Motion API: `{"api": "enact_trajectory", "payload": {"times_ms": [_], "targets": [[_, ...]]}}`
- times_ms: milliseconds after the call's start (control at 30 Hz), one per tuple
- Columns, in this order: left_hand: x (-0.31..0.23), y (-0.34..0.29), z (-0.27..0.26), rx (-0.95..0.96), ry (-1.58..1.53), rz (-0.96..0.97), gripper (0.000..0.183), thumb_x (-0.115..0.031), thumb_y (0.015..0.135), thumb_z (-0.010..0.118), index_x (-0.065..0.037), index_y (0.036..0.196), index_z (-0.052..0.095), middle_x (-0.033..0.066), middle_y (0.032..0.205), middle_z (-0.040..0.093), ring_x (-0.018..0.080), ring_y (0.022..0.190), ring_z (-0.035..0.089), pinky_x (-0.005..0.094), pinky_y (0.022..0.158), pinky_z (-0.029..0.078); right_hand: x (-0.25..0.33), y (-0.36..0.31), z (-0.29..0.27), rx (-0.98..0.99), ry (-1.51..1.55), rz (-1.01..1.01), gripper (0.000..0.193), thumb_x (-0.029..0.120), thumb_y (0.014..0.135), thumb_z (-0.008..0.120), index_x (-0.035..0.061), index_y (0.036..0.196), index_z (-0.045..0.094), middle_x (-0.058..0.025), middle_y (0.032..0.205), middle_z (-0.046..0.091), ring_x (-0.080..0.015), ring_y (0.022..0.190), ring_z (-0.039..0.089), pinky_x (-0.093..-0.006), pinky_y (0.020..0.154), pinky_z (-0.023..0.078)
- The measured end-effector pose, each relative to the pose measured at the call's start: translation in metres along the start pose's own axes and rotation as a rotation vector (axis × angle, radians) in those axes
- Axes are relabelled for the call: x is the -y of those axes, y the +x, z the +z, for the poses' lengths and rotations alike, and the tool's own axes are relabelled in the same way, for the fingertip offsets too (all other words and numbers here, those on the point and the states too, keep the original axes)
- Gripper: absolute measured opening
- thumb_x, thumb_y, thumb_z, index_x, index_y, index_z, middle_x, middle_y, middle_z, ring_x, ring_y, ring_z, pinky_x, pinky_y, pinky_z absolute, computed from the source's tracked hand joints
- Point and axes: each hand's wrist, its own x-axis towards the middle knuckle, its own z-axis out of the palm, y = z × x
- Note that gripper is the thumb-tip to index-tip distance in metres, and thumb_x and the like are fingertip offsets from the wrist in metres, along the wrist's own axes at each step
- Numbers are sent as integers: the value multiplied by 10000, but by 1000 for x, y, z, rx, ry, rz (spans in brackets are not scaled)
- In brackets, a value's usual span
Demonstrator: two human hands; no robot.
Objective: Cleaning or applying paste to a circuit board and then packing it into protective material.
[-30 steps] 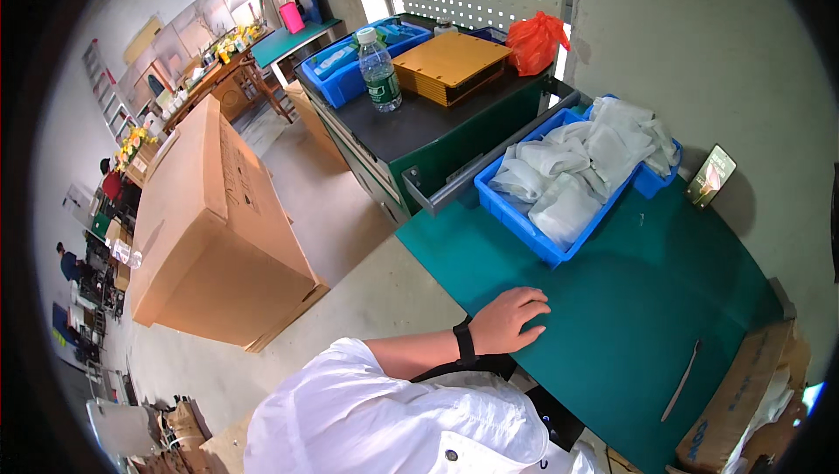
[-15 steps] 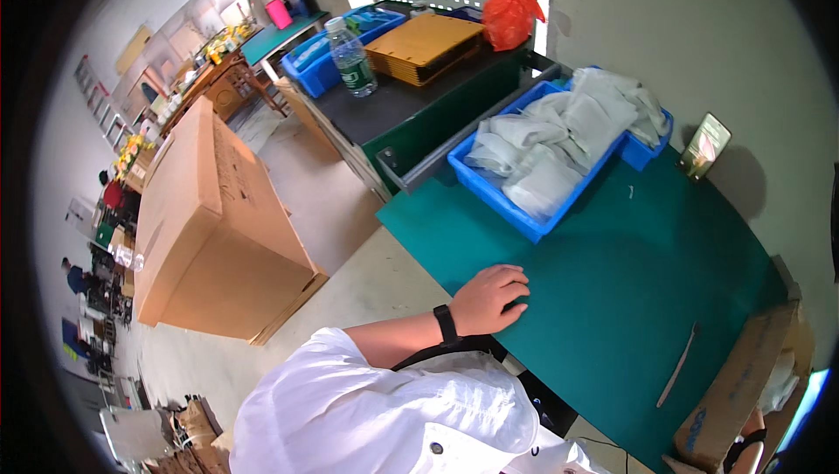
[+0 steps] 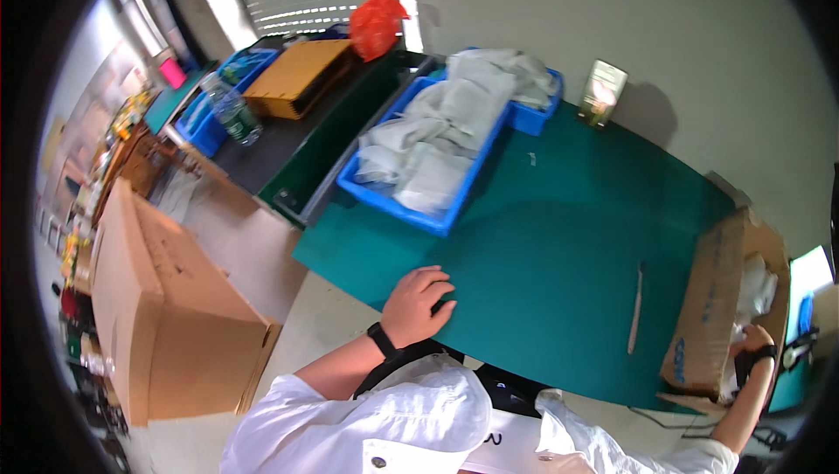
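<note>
My left hand (image 3: 419, 306), with a black band on its wrist, rests on the near edge of the green table (image 3: 559, 238). Its fingers are loosely bent, the thumb stands apart from them, and nothing shows in it. At the far right my right hand (image 3: 753, 341) reaches into an open cardboard box (image 3: 712, 299). Its fingers are partly hidden beside whitish translucent bags (image 3: 757, 286), so their grip is unclear. A slim pale tool (image 3: 636, 308) with a narrow dark end lies on the table left of the box.
A blue bin (image 3: 444, 225) heaped with white wrapped pieces (image 3: 437, 129) stands at the table's back left. A phone (image 3: 603, 92) leans against the wall. Farther left, a bench holds a plastic bottle (image 3: 232, 109), yellow panels (image 3: 297, 79) and a red bag (image 3: 376, 24). A large carton (image 3: 188, 325) stands on the floor.
The view has swung right, bringing the cardboard box and my right forearm further into sight. My left hand stays on the table edge; my right hand remains at the box.
</note>
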Motion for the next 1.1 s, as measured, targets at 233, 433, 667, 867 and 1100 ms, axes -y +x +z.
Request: {"api": "enact_trajectory", "payload": {"times_ms": [233,433,667,867,1100], "targets": [[-2,4,0,8,5,24,221,-144,762,721,-52,952,656,104,1076,613,326,1109,572,442,912,476,19,-17,-3,127,66,160,775,530,384,919,-27,889,731,-172,899,724,-270,816,700,-374,764,552],[-3,5,2,9,-29,29,231,-136,755,726,-49,955,651,111,1085,612,331,1106,569,444,909,478,18,-27,3,125,-102,24,706,434,436,916,-30,930,721,-207,933,714,-328,852,691,-384,770,548],[0,5,-5,32,-149,9,209,-125,760,731,-41,941,667,118,1090,626,329,1109,575,436,916,477,19,-112,-50,-793,321,57,531,148,622,770,-50,1089,617,-237,979,679,-372,917,664,-407,828,518],[-18,7,-23,79,-367,-63,189,-77,775,713,-33,955,678,135,1077,652,300,1042,622,384,914,480,139,-223,-126,-1364,613,70,405,114,825,679,23,1205,575,-180,1040,692,-341,957,677,-383,830,503],[-29,30,-13,477,-991,-281,266,-200,933,625,-38,1144,634,92,1154,649,208,1028,636,356,886,500,320,-248,-122,-1380,338,-544,362,58,676,752,42,1029,677,-150,981,677,-343,929,635,-413,824,503]]}}
